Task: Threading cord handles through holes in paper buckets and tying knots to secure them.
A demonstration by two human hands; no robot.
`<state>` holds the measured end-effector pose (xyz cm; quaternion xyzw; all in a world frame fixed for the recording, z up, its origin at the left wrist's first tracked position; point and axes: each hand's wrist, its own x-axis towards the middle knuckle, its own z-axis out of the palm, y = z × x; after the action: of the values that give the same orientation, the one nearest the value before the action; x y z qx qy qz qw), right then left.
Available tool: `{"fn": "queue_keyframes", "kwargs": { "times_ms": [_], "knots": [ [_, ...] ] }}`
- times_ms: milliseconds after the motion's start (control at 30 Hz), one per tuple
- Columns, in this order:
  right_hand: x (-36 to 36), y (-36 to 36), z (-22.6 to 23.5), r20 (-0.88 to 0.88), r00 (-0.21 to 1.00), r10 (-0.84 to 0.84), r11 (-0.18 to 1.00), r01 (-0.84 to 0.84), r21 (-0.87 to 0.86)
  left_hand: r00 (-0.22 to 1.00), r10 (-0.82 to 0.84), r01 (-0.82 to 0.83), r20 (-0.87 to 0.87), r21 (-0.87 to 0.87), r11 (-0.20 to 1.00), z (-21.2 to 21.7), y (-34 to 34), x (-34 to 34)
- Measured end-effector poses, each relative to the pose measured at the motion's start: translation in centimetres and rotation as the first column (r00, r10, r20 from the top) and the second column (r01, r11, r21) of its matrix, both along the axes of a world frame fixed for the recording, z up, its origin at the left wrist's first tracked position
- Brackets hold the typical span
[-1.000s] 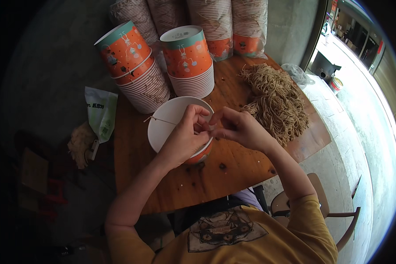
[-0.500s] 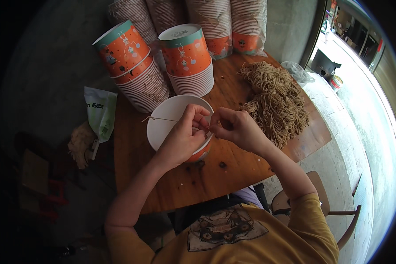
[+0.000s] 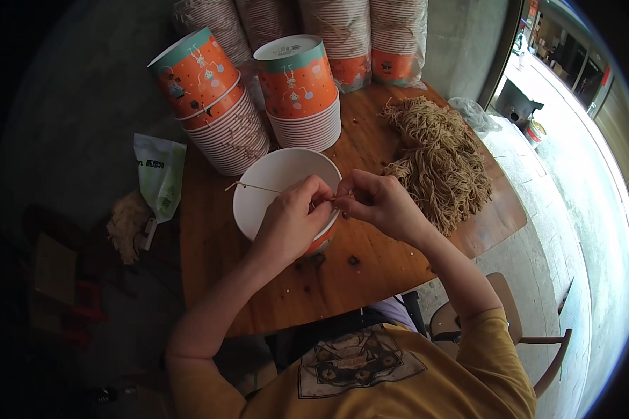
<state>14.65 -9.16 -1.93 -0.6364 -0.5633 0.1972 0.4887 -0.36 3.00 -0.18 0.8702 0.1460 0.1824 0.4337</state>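
An open white-lined paper bucket (image 3: pixel 255 206) with an orange outside stands on the wooden table in front of me. A thin tan cord (image 3: pixel 258 187) pokes out past its left rim with a small knot there and runs across the opening to my left hand (image 3: pixel 293 216). That hand is closed, thumb and fingers pinched at the right rim. My right hand (image 3: pixel 377 199) pinches against its fingertips from the other side. The cord's end between the fingertips is mostly hidden. To the right lies a heap of tan cords (image 3: pixel 444 167).
Two stacks of upturned orange paper buckets (image 3: pixel 293 84) (image 3: pixel 206 87) stand behind the bucket, one leaning. Plastic-wrapped stacks (image 3: pixel 335 42) line the wall. A clear plastic bag (image 3: pixel 475 117) lies past the cords. A white-green bag (image 3: pixel 161 178) hangs left of the table (image 3: pixel 293 300). A chair (image 3: pixel 507 307) stands at right.
My left fingers have closed from a looser curl into a pinch meeting my right fingertips. The bucket and cord heap stay in place.
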Motion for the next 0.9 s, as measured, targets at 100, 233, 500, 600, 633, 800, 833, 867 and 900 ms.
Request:
{"fn": "queue_keyframes", "kwargs": {
  "times_ms": [100, 233, 500, 600, 633, 800, 833, 867, 900],
  "knots": [
    [-0.5, -0.6, 1.4, 0.089, 0.996, -0.028, 0.991, 0.039, -0.129, 0.998, 0.049, -0.053, 0.030, 0.151, 0.987, 0.1, -0.5, -0.3],
    [-0.7, -0.8, 0.6, 0.096, 0.995, -0.037, 0.999, 0.040, -0.028, 0.992, 0.105, -0.116, 0.068, 0.171, 0.978, -0.3, -1.2, -0.2],
    [-0.4, -0.3, -0.8, -0.309, 0.949, 0.058, 0.998, -0.063, -0.006, 0.990, 0.060, -0.037, 0.124, -0.174, 0.984, -0.8, -0.2, -0.2],
    [-0.2, -0.4, -0.7, -0.294, 0.955, 0.043, 0.996, -0.065, -0.063, 0.995, 0.048, -0.041, 0.093, -0.066, 0.997, 0.0, 0.1, -0.6],
    [-0.2, -0.4, -0.7, -0.295, 0.954, 0.044, 0.996, -0.065, -0.063, 0.997, 0.054, -0.051, 0.056, -0.061, 0.997, 0.3, 0.0, -0.7],
    [-0.2, -0.2, -1.0, -0.226, 0.973, 0.043, 0.999, -0.036, 0.037, 0.995, 0.080, -0.080, -0.062, -0.006, 0.997, 1.2, -1.2, -0.6],
    [-0.1, -0.1, -0.9, -0.226, 0.973, 0.044, 0.999, -0.037, 0.036, 0.996, 0.079, -0.079, -0.038, -0.010, 0.997, 0.9, -1.2, -0.4],
    [-0.1, -0.1, -0.9, -0.212, 0.977, 0.036, 0.999, -0.032, 0.021, 0.997, 0.078, -0.078, -0.014, -0.013, 0.997, 0.8, -1.2, -0.3],
    [-0.1, -0.1, -0.8, -0.198, 0.980, 0.028, 1.000, -0.028, 0.005, 0.997, 0.078, -0.078, -0.013, -0.012, 0.997, 0.8, -1.4, -0.3]
  ]
}}
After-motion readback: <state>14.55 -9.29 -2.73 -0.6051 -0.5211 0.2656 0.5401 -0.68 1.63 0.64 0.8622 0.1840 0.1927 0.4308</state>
